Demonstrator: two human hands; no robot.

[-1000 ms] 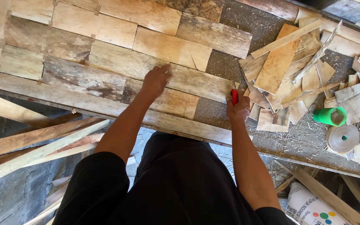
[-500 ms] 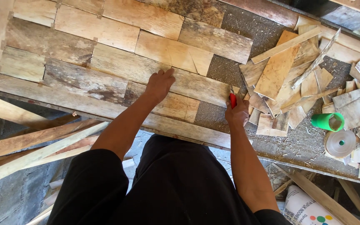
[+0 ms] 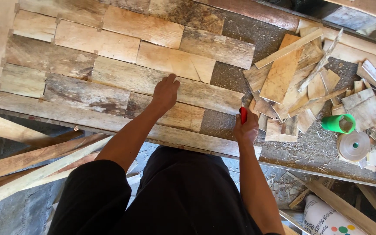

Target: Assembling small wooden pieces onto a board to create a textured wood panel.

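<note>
Head view looks straight down on a long worktop [image 3: 323, 152] strewn with sawdust, its left and middle covered by a patchwork of thin wood veneer sheets [image 3: 109, 43] laid edge to edge in staggered rows, with a dark bare patch at the right end of those rows. To the right of that patch lies a loose heap of veneer offcuts [image 3: 292, 82], and beyond it, near the worktop's front edge, a green tape roll [image 3: 339, 123] and, just below it, a tan tape roll [image 3: 353, 146]. The left hand [image 3: 165, 92] lies flat, fingers spread and pointing away from the body, pressing on the veneer strip [image 3: 188, 89] in the lower middle of the patchwork; its grip is open, holding nothing. The right hand [image 3: 246, 129] is closed around a red-handled cutter [image 3: 243, 115], tip up and away from the body, at the ragged right end of that same strip, where the veneer meets the bare patch. To do this well, I judge the flat hand should keep firm downward weight so the thin sheet cannot slide or lift, staying well to the left of the blade's path. The cutter wants a steady, shallow pass, since such brittle veneer looks likely to split along its grain. Whether the blade touches the wood I cannot tell.
</note>
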